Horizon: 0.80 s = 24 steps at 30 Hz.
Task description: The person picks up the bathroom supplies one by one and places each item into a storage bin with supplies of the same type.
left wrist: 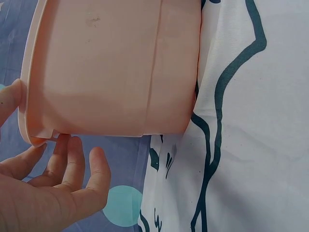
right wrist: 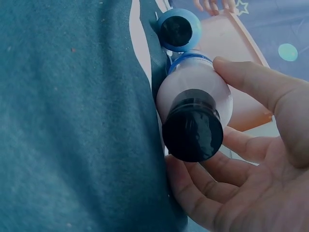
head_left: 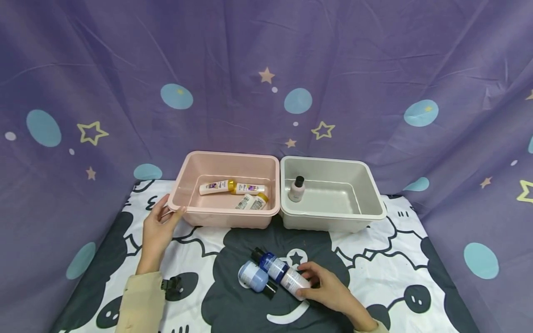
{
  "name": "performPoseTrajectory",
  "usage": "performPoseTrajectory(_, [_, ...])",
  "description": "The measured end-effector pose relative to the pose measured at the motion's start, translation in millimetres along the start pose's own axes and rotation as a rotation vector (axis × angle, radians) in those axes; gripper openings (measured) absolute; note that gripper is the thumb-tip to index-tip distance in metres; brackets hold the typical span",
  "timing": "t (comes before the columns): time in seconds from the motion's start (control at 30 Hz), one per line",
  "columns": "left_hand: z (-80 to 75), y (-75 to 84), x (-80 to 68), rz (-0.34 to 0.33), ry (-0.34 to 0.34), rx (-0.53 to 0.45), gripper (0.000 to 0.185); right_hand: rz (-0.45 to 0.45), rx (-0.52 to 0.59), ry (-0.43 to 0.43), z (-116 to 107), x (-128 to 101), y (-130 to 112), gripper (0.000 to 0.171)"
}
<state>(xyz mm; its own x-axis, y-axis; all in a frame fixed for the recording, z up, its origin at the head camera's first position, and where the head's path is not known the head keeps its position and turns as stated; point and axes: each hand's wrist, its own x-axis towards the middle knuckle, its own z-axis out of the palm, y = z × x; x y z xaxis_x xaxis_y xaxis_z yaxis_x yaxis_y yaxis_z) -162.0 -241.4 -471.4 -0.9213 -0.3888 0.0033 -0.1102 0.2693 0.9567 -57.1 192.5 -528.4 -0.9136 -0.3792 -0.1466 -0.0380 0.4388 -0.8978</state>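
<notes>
My left hand (head_left: 157, 229) holds the front left corner of the pink plastic bin (head_left: 229, 219), its thumb on the rim and the fingers beneath the lip in the left wrist view. At the front, my right hand (head_left: 331, 290) grips a pale pink bottle (head_left: 294, 281) lying on its side, thumb on one side and fingers on the other. That bottle's black cap (right wrist: 193, 133) faces the right wrist camera. Beyond its base lies a dark blue bottle (head_left: 273, 267) with a black cap. A light blue bottle (head_left: 253, 276) lies alongside, its black cap towards me.
Several white bottles (head_left: 215, 187) with gold caps lie inside the pink bin. Close on its right stands an off-white bin (head_left: 333, 223), where a pale bottle (head_left: 296, 191) with a black cap stands upright. A purple curtain (head_left: 233, 111) hangs behind the patterned cloth (head_left: 366, 263).
</notes>
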Motion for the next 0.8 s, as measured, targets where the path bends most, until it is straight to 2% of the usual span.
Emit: performPoseTrajectory(0.8, [-0.2,-2.0,-0.4,-0.002,0.007,-0.003,0.075,0.037,0.102,0.018,0.9,1.1,0.3,0.051])
